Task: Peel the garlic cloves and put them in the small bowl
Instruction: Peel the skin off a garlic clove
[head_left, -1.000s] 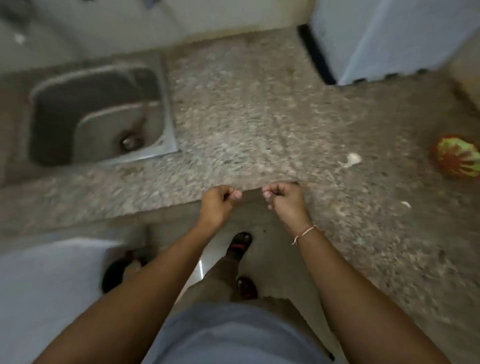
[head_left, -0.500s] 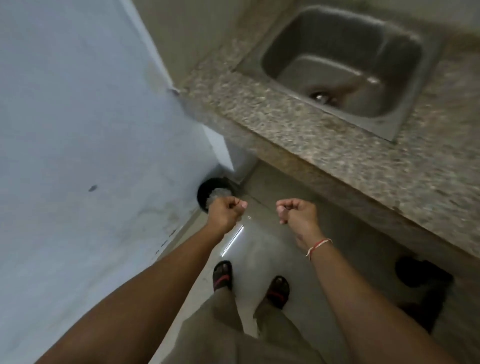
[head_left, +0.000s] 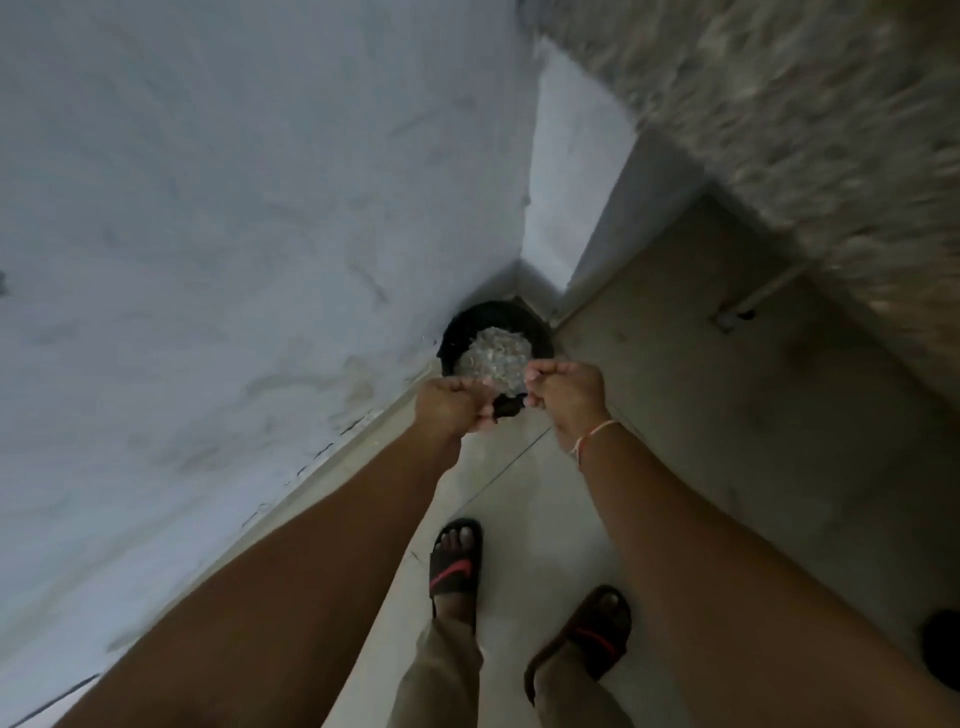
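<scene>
Hands (head_left: 449, 402) (head_left: 563, 389) curled above black bin (head_left: 457, 325) beside wall (head_left: 208, 208)

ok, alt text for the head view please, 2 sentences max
Seen from above, a person's left hand and right hand, fingers curled, are held close together over a black bin of pale scraps in a floor corner. Blurred granite counter at upper right; sandalled feet below.

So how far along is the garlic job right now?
Done: some peeling, judging by the pale scraps heaped in the black bin in the floor corner. In hand: left hand and right hand, fingers curled, held just above that bin; probably dropping peel, though nothing in them shows. Left: cannot judge. Neither cloves nor the small bowl are in view, only the blurred granite counter at upper right.
</scene>
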